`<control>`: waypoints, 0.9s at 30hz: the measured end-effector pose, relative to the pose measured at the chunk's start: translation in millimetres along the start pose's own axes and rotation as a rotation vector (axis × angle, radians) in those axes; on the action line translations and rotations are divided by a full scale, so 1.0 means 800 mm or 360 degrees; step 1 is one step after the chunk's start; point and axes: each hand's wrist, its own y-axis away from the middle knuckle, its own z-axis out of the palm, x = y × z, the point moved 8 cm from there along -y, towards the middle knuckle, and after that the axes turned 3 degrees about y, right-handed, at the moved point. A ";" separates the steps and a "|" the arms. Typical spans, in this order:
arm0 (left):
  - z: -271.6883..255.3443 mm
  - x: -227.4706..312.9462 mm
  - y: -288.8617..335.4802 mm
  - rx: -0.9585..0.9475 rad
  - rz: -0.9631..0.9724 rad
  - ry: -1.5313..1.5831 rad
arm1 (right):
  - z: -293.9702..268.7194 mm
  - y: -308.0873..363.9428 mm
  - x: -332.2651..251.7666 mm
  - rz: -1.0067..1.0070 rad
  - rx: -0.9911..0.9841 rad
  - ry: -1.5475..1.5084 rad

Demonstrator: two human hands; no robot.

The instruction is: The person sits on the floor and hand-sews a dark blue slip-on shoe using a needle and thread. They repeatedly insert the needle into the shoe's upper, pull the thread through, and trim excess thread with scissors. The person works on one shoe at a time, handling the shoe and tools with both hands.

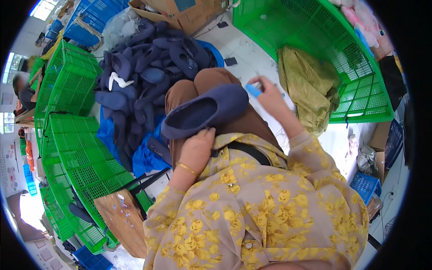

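A dark navy slip-on shoe (211, 108) lies across my lap, its opening facing up and its toe pointing to the upper right. My left hand (200, 146) grips its near edge by the heel end, fingers closed on the rim. Off to the right of the toe, my right hand (267, 94) is raised and apart from the shoe. Its fingers curl around a small bright blue thing (253, 91), whose kind I cannot make out. Ahead of my knees, a large heap of similar navy shoes (148, 67) is piled on blue sheeting (148, 155).
Green plastic crates (74, 148) line the left side, and a larger green crate (315, 31) stands at the right with a yellowish woven sack (306, 90) beside it. A wooden board (119, 220) is at lower left. Cardboard boxes (189, 15) stand behind the heap. Another person (29, 92) is at far left.
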 end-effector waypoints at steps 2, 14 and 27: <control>0.045 -0.010 -0.014 -0.0535 -0.0220 -0.0261 | 0.030 0.001 0.004 0.0047 -0.0055 0.0051; 0.063 -0.028 -0.015 -0.0404 -0.0235 -0.0555 | 0.054 0.002 0.013 0.0010 -0.0217 0.0173; -0.153 0.031 0.006 0.0153 -0.0439 0.0766 | 0.085 0.095 -0.131 -0.0522 -0.1148 -0.0539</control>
